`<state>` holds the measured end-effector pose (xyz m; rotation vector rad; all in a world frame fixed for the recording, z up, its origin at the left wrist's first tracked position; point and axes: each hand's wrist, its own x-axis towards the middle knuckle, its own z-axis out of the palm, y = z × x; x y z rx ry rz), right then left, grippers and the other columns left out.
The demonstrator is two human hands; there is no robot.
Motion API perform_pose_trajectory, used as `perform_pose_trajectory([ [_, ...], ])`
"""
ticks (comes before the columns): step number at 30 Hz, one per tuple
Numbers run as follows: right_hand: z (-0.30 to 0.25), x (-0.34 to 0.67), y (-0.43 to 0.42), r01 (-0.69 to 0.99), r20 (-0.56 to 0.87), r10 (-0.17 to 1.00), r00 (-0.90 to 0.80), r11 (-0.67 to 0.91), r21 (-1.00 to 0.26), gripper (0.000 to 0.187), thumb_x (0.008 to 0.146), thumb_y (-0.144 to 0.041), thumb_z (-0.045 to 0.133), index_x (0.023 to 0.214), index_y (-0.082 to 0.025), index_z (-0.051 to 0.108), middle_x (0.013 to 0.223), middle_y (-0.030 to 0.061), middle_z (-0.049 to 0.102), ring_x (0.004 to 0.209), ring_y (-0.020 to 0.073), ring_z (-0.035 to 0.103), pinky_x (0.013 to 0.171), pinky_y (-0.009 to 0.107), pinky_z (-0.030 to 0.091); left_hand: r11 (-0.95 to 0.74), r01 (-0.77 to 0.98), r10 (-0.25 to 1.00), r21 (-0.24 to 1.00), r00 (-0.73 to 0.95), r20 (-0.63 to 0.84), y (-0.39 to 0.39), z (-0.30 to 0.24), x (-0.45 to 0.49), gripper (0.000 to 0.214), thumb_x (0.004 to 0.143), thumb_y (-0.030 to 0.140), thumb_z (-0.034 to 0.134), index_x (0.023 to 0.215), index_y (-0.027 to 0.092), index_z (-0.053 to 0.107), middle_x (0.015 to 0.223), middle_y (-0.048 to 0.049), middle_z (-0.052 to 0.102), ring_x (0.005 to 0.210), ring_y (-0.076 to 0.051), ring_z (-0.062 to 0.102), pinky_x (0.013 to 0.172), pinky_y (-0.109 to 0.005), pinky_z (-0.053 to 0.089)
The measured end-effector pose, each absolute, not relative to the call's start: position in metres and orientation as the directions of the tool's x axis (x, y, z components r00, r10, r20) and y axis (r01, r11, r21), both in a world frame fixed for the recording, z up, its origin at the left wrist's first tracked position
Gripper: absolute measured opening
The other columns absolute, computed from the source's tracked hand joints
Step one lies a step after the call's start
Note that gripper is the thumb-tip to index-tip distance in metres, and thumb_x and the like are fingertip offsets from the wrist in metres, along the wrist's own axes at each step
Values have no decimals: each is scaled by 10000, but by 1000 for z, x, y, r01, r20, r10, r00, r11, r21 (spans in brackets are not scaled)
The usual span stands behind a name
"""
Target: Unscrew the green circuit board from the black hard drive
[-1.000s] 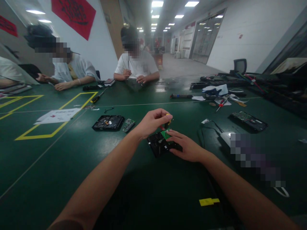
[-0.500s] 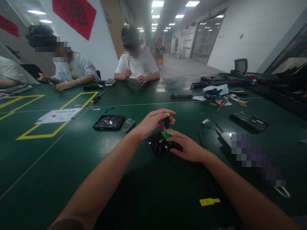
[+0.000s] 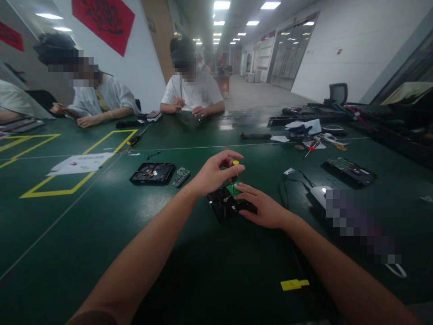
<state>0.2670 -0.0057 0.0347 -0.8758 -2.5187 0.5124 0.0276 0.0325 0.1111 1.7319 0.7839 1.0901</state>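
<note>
My left hand (image 3: 216, 174) grips a short screwdriver (image 3: 236, 163) with a yellow-topped handle between thumb and fingers. The tool stands upright, its shaft pointing down at the green circuit board (image 3: 232, 189) on a black hard drive (image 3: 221, 201). Whether the tip sits in a screw is too small to tell. My right hand (image 3: 264, 205) lies with fingers stretched over the right side of the drive, its fingertips close to the screwdriver's shaft. That hand covers part of the board and the drive's right end.
Left of the drive lie a small loose circuit board (image 3: 181, 177) and another hard drive (image 3: 152, 174). A third drive (image 3: 349, 170) rests at the right, beyond a cable and a partly blurred device (image 3: 318, 194). A red screwdriver (image 3: 313, 145) lies farther back. Two people sit across the table.
My left fingers have shifted around the screwdriver's handle, with the thumb now extended and the yellow top more exposed. My right hand stays in place on the drive.
</note>
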Motion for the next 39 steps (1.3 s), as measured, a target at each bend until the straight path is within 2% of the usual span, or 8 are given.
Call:
perform_pose_trajectory([
  [3,34,267,-6,500,260,656,-709,727,-470,410,950,-291,732,1355,-268,671,1647,106,504,1578,330,386,1271,612,368,-397,40,823,917,457,337,32,113,28,300,952,406,722,1149,181,747,1088,-79,694,878,-155,639,715,-271,567],
  [10,32,268,-6,482,279,659,-698,721,-498,417,943,-287,741,1355,-290,675,1645,91,508,1575,336,392,1269,626,359,-315,-27,831,949,475,290,33,110,29,293,940,416,738,1083,160,737,995,-73,709,814,-146,636,702,-271,559],
  [16,31,268,-5,490,270,657,-704,724,-485,413,941,-290,740,1349,-275,676,1642,103,510,1571,330,401,1278,609,351,-152,-151,854,977,477,207,33,109,31,312,991,452,640,1061,172,760,1093,-103,705,948,-187,650,706,-276,558],
  [24,34,268,-6,486,273,656,-704,725,-488,415,938,-272,742,1347,-282,678,1650,90,502,1580,330,383,1276,609,364,-281,-25,911,959,306,275,34,107,32,306,901,433,785,904,168,632,847,-30,652,770,-135,612,662,-256,536],
  [27,36,267,-7,494,268,659,-703,723,-484,413,939,-280,743,1347,-284,678,1646,86,508,1578,328,387,1275,610,367,-280,-31,902,959,332,274,33,107,32,302,902,431,784,930,170,635,866,-35,659,762,-133,609,639,-249,525],
  [33,34,267,-6,506,257,659,-707,725,-468,419,945,-281,732,1359,-270,671,1652,102,498,1581,327,381,1281,597,359,-175,-128,842,976,494,216,32,111,29,325,984,423,647,1209,195,699,1063,-87,714,941,-192,678,646,-262,547],
  [36,32,267,-5,496,261,650,-713,732,-467,410,948,-286,728,1353,-261,671,1649,109,500,1583,327,378,1285,592,352,-219,-98,839,971,489,239,32,112,28,307,991,418,643,1172,181,717,1088,-94,719,941,-185,676,650,-259,550],
  [39,32,267,-5,487,268,646,-714,734,-473,414,948,-282,731,1357,-269,670,1654,102,495,1586,323,371,1290,592,343,-276,-58,858,959,435,274,32,111,30,273,946,406,725,1054,157,694,1062,-94,723,870,-158,662,636,-251,543],
])
